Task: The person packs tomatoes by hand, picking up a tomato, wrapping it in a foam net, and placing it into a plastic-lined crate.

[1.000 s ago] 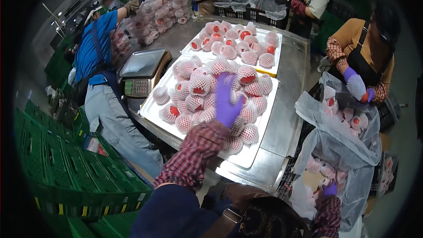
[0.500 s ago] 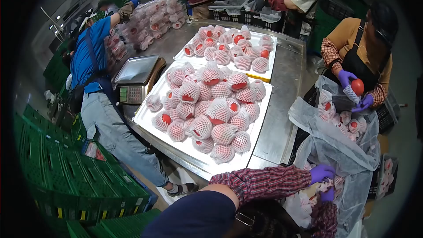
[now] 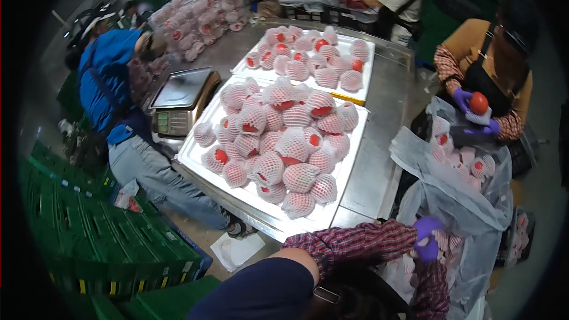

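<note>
My left hand (image 3: 428, 227), in a purple glove, is curled above the lined crate (image 3: 468, 266) at lower right. Just below it my right hand (image 3: 427, 250), gloved in purple too, is also curled. Something pale shows between them, too blurred to make out. Netted fruit (image 3: 448, 242) lies beside both hands in the crate. Left of the crate, a white tray (image 3: 192, 153) on the metal table bears a heap of red fruit in pink-white foam nets.
A second white tray (image 3: 368, 65) with netted fruit stands behind. A scale (image 3: 172, 123) is at the left. One co-worker (image 3: 474, 41) at right holds a red fruit (image 3: 478, 103); another (image 3: 109, 65) leans at left. Green crates (image 3: 106, 237) fill the lower left.
My left hand has lifted slightly from the netted fruit, and my right hand has moved up and left, close to it. The co-worker at left has shifted, showing more of the scale.
</note>
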A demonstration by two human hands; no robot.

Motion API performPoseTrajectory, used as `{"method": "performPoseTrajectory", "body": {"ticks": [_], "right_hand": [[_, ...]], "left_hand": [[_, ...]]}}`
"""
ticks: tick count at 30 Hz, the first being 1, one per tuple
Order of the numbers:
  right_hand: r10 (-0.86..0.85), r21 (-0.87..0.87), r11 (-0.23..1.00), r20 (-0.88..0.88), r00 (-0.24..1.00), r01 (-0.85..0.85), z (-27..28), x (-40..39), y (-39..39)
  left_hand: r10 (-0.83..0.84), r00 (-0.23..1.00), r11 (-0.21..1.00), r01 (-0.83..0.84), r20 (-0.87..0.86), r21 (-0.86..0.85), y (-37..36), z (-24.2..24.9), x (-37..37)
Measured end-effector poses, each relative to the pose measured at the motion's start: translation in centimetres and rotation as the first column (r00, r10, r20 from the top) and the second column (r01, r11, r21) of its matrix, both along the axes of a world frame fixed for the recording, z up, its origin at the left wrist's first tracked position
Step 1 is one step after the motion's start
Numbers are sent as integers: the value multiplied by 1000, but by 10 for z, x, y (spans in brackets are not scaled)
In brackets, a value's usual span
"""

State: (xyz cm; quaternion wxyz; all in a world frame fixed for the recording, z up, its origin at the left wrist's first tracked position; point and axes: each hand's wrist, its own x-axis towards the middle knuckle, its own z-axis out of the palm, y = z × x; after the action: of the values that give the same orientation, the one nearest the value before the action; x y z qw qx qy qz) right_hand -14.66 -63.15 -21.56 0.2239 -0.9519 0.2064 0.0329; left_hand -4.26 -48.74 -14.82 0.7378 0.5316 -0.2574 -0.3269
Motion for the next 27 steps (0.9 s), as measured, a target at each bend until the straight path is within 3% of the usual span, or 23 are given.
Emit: {"method": "performPoseTrajectory", "body": {"ticks": [1, 3, 4, 6, 8, 9, 11, 12, 13, 14, 16, 17, 18, 20, 23, 26, 27], "right_hand": [[6, -55, 998, -26, 1000, -7, 12, 12, 2], [-27, 388, 921, 124, 992, -23, 82, 35, 17], [-94, 427, 904, 179, 979, 8, 94, 38, 14], [-154, 547, 837, 244, 958, -5, 147, 42, 28], [-156, 647, 757, 314, 937, -91, 222, 40, 79], [-169, 669, 732, 363, 916, -130, 236, 36, 95], [-204, 534, 838, 492, 846, -109, 230, 33, 109], [-150, 281, 960, 562, 814, -18, 231, 28, 118], [-69, 0, 996, 598, 799, 85, 232, 27, 124], [-96, 42, 995, 631, 770, 90, 234, 25, 124], [-164, 143, 986, 721, 673, 87, 223, 27, 112], [-266, 297, 952, 693, 670, 72, 228, 27, 109], [-403, 513, 857, 597, 693, 56, 228, 23, 102], [-580, 851, 525, 350, 736, 9, 225, 19, 90], [-662, 984, 146, 175, 728, -104, 215, 14, 77], [-658, 943, -26, 233, 716, -332, 206, 16, 71], [-666, 946, -72, 191, 721, -317, 206, 17, 70]], "left_hand": [[45, 990, 999, -49, -137, -25, 3, 12, -3], [118, 908, 990, -142, -402, -29, 18, 39, -1], [153, 836, 983, -186, -526, -10, 25, 52, 0], [216, 868, 976, -172, -446, 137, 27, 60, 2], [-23, 744, 998, 55, -668, 27, 64, 135, 0], [-99, 783, 995, 65, -615, -77, 67, 138, 3], [-116, 829, 990, 52, -547, -131, 70, 144, 3], [-64, 840, 996, 23, -539, -82, 70, 148, 0], [-50, 889, 994, -1, -455, -112, 63, 130, 2], [-32, 930, 988, -26, -366, -152, 54, 112, 3], [-11, 944, 997, -16, -331, -77, 67, 145, -7], [32, 968, 994, -57, -248, -94, 62, 130, -5], [87, 983, 987, -106, -163, -118, 57, 113, -3], [68, 956, 994, -88, -285, -58, 56, 111, 2], [-159, 819, 986, 108, -552, -125, 64, 126, 7], [-250, 643, 967, 195, -724, -161, 67, 136, 4], [-269, 616, 963, 202, -741, -181, 68, 137, 5]]}}
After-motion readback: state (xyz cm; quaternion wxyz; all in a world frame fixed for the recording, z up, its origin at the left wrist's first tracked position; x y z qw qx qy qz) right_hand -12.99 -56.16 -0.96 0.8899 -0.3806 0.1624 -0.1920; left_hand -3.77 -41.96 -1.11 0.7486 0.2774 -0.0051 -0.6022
